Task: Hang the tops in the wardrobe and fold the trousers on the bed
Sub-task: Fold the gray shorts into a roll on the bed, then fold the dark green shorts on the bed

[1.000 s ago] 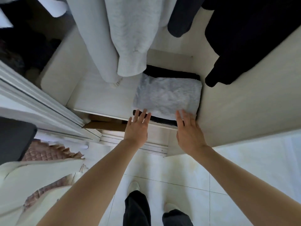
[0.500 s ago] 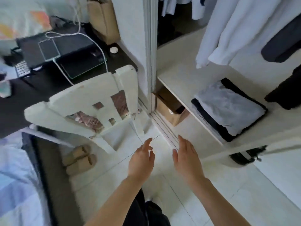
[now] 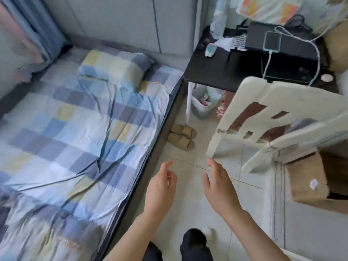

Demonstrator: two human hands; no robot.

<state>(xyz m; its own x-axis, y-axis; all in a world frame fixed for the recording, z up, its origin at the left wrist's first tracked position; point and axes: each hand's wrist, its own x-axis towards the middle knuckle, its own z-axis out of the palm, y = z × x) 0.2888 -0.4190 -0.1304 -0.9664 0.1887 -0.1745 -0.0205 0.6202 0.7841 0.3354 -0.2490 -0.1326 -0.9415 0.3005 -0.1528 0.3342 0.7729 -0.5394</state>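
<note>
Bed [image 3: 79, 132] fills the left side, checked blue/yellow sheet rumpled, pillow [image 3: 114, 68] at its far end. No loose top or trousers clearly visible on it; dark blurred patch at the near-left edge, can't tell what it is. Wardrobe not in frame.

Left hand [image 3: 160, 187] and right hand [image 3: 218, 187] both held out over the floor [image 3: 190, 166], just right of the bed edge, apart from each other, holding nothing. Left fingers loosely curled, right fingers straight and together, thumb out.

White chair [image 3: 263, 117] right of the hands, tilted in view. Slippers [image 3: 181, 136] on the floor by the bed, bin [image 3: 205, 104] under the black desk [image 3: 216, 72] far right. Cardboard box [image 3: 308, 183] at right edge.
</note>
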